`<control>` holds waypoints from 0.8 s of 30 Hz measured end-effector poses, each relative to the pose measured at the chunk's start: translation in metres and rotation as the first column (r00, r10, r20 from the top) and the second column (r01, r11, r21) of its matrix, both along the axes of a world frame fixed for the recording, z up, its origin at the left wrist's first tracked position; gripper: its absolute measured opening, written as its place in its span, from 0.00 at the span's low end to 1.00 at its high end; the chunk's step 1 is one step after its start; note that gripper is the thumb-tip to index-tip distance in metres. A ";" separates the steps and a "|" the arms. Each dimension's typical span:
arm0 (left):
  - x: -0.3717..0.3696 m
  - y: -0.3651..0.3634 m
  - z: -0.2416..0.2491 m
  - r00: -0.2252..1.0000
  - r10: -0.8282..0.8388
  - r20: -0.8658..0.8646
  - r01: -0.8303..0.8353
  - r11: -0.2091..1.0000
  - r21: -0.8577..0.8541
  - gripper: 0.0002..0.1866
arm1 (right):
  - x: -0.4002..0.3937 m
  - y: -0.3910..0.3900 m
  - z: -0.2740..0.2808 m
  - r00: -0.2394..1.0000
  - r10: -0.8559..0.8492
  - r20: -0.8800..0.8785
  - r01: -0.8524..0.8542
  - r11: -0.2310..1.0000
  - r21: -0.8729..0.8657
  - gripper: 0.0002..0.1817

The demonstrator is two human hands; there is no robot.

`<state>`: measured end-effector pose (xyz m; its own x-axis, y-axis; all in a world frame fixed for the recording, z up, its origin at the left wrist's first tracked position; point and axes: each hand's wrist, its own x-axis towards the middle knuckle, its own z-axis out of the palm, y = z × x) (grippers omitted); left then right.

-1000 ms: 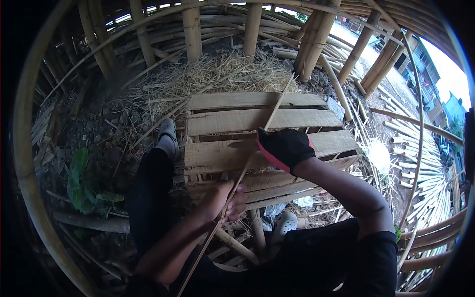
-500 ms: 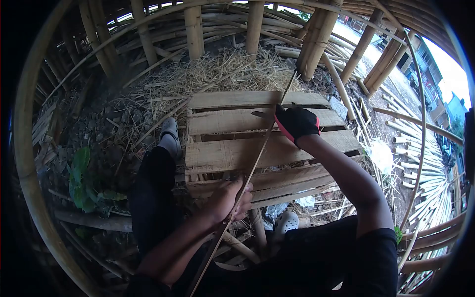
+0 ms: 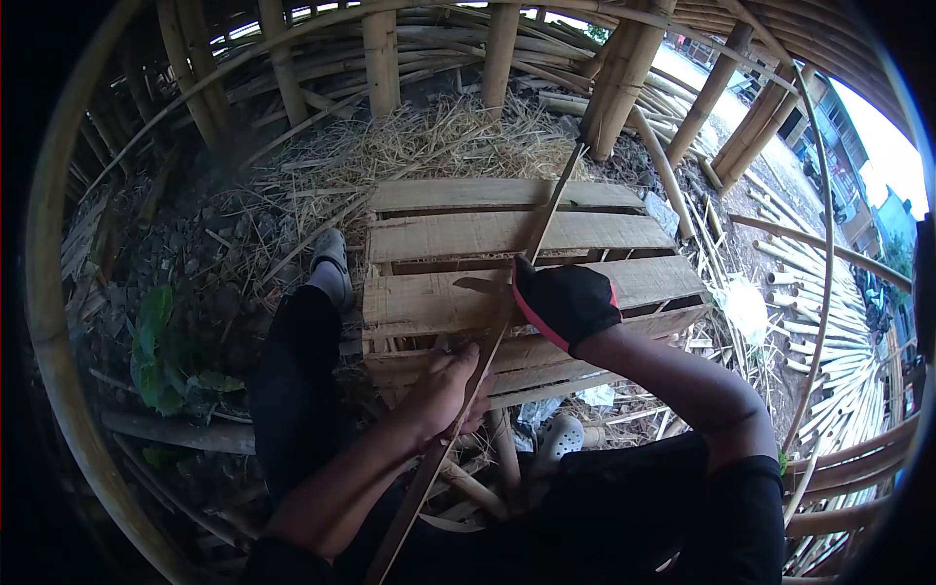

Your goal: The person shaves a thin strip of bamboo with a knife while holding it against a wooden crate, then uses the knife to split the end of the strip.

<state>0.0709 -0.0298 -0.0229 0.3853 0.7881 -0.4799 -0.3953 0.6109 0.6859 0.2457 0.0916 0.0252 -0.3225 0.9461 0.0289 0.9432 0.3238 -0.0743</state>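
A long, thin bamboo strip (image 3: pixel 546 216) slants from the far side of a slatted wooden bench (image 3: pixel 419 234) down toward my lap. My bare left hand (image 3: pixel 448 392) is closed around it at the bench's near edge. Farther up the strip, my right hand (image 3: pixel 573 304), in a black and pink glove, is closed against it. A short dark knife blade (image 3: pixel 478 284) sticks out leftward from the gloved fingers, across the strip. The glove hides the knife's handle.
Straw (image 3: pixel 429 146) and bamboo scraps litter the ground beyond the bench. Bamboo posts (image 3: pixel 624 88) stand at the back. Many cut poles (image 3: pixel 829 380) lie to the right, near a white plastic bag (image 3: pixel 746 310). A leafy plant (image 3: pixel 156 351) grows at left. My shoes flank the bench.
My gloved right hand and the knife have slid along the bamboo strip toward me, closer to my left hand. My left hand stays nearly in place.
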 end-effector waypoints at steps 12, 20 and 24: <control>-0.001 -0.002 -0.002 0.999 -0.008 0.035 0.007 1.000 0.024 0.22 | 0.001 -0.019 -0.008 0.979 0.195 0.068 -0.198 0.978 0.057 0.22; -0.005 0.002 0.009 0.999 -0.001 -0.034 0.000 1.000 -0.024 0.17 | -0.013 -0.045 0.003 0.929 0.361 -0.076 -0.366 0.928 -0.067 0.26; -0.007 0.004 0.002 0.998 -0.023 0.053 0.023 1.000 -0.001 0.17 | -0.019 -0.021 0.026 0.970 0.125 -0.207 -0.193 0.917 -0.349 0.33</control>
<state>0.0643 -0.0259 -0.0205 0.4285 0.7778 -0.4597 -0.4165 0.6216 0.6635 0.2267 0.0709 0.0513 -0.4913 0.8381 -0.2372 0.8419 0.3871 -0.3761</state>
